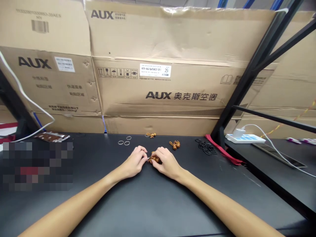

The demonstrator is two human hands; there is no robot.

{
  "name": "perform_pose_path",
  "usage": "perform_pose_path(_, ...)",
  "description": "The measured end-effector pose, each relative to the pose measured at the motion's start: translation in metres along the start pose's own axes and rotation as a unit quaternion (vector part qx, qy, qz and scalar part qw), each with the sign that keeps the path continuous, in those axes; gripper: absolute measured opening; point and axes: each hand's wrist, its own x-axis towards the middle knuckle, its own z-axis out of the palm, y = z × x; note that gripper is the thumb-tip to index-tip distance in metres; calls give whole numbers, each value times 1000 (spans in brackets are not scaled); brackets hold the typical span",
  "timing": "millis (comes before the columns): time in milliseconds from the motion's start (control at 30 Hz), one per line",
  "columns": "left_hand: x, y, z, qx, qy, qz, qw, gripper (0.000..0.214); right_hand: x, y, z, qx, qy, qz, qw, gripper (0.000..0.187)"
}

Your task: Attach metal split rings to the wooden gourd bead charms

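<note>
My right hand (166, 162) is closed around a brown wooden gourd-shaped bead pendant (155, 159), partly hidden by the fingers. Thumb and forefinger of my left hand (137, 161) pinch a small shiny metal piece at the pendant's left end. It looks like a key ring seen edge-on, mostly covered by the fingertips. Beyond my left hand lie several loose metal key rings (120, 143). Farther back is another brown pendant (152, 135) with a ring at its left end. More brown bead pendants (174, 144) lie in a small heap beyond my right hand.
Black loops (206, 147) are piled at the right beside a red strap (223, 151). A white power strip (244, 138) with a plugged-in charger sits past the black rack post (244, 75). Cardboard (158, 89) walls the table's back. A brown packet (52, 136) lies left.
</note>
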Motion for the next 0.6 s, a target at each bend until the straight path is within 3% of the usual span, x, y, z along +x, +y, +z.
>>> perform_pose_path(233,0,0,-2,-10,-21,7,1000,20,-1,4,0,-4,-25,32,999,7)
perform_pose_path(467,-2,1,-4,60,-57,27,996,17,-1,9,-1,38,-47,57,997,6)
perform_pose_path(600,-5,2,-6,87,-45,37,994,18,-1,8,-2,49,-49,49,996,7)
